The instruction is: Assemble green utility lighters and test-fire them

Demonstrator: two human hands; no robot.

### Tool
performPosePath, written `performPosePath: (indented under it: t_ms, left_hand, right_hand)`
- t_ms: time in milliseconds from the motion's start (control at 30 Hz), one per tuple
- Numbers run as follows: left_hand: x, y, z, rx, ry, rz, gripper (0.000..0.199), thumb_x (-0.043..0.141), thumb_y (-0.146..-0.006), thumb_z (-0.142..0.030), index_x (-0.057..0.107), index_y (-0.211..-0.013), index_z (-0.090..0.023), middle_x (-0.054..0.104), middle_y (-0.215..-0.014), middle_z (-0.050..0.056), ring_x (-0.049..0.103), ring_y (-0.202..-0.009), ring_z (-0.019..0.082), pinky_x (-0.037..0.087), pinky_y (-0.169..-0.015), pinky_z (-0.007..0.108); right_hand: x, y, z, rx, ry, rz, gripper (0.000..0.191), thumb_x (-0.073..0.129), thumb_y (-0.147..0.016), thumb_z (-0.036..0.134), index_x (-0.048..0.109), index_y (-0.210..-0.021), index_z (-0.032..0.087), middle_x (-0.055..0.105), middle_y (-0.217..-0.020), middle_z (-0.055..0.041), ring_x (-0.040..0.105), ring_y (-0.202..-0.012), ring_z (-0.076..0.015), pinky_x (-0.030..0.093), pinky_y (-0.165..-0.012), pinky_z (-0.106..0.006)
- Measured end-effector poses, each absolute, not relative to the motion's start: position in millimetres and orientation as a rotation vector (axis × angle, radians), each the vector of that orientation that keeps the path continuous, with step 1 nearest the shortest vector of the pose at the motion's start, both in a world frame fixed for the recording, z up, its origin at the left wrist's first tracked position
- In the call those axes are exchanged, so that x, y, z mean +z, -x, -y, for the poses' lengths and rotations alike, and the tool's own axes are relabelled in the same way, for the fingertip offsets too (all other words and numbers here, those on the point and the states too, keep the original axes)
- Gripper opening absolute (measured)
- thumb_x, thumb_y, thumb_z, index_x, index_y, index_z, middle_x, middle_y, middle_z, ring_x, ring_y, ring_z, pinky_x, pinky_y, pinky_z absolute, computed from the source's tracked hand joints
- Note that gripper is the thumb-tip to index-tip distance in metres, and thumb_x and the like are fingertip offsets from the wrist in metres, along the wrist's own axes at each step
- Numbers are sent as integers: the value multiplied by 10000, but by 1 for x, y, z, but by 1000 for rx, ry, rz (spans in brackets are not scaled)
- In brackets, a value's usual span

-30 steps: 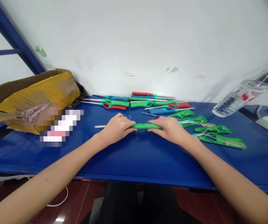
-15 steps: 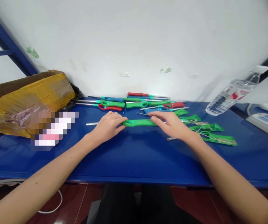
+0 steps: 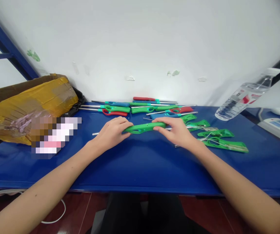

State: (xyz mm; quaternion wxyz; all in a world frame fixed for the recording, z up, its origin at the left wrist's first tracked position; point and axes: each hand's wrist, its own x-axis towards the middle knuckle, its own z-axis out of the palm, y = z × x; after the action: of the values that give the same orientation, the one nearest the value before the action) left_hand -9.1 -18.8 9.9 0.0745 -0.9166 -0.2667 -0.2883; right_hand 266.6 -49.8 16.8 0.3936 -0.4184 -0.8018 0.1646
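Note:
A green long-nosed lighter (image 3: 143, 127) is held level above the blue table between my two hands. My left hand (image 3: 114, 130) is closed around its trigger end, and the metal tube sticks out to the left past the fingers. My right hand (image 3: 175, 130) pinches the handle's right end between thumb and fingers. To the right of that hand lie several open green lighter shells (image 3: 226, 144) with metal tubes, partly hidden by the hand. Behind both hands, assembled lighters in green, red and blue lie in a row, among them a red-handled lighter (image 3: 115, 112).
An open cardboard box (image 3: 32, 104) with yellow tape stands at the left, beside a blurred pale item (image 3: 59, 135). At the right a water bottle (image 3: 242, 97) leans, with a white power strip (image 3: 279, 128) farther right. The blue table (image 3: 135, 165) meets a white wall behind.
My right hand has moved slightly left onto the lighter's handle end. The lighter has turned a little, its right end rising and its tube tip dipping.

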Motion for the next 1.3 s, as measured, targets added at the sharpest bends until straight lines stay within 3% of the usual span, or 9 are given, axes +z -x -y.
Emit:
performPosePath:
  t_ms: [200, 567, 867, 1033, 1300]
  left_hand:
    - [14, 9, 21, -921, 2884, 881, 243, 705, -867, -342, 710, -1015, -150, 638, -871, 45, 608, -761, 157, 475, -653, 245]
    - [15, 6, 25, -847, 2856, 968, 259, 669, -885, -415, 733, -890, -164, 627, -856, 41, 596, -737, 152, 450, -629, 254]
    - [24, 13, 21, -730, 2925, 996, 202, 661, -902, -367, 735, -963, -189, 716, -923, 41, 660, -814, 180, 478, -695, 265]
    - [17, 12, 20, -830, 2764, 837, 207, 640, -920, -353, 734, -979, -178, 744, -899, 52, 664, -801, 195, 493, -743, 299]
    - [13, 16, 16, -768, 2705, 937, 269, 621, -929, -385, 728, -1053, -171, 733, -845, 63, 671, -776, 194, 503, -686, 276]
  right_hand:
    - [9, -268, 49, -20, 801, 2156, 172, 617, -925, 236, 692, -1079, 217, 755, -1061, -59, 712, -960, -210, 565, -879, -331]
    - [5, -262, 52, -81, 927, 2216, 205, 616, -927, 338, 729, -1064, 236, 767, -995, -61, 708, -903, -218, 570, -820, -351]
    - [3, -262, 49, 77, 1025, 2110, 178, 649, -899, 310, 753, -1022, 235, 777, -997, -51, 711, -882, -229, 565, -786, -349]
    - [3, -263, 48, -62, 959, 2128, 193, 660, -898, 326, 759, -1031, 226, 782, -963, -56, 710, -870, -227, 566, -803, -361]
    - [5, -267, 47, -251, 964, 2141, 204, 628, -918, 349, 764, -1029, 246, 783, -967, -58, 710, -896, -244, 563, -822, -391]
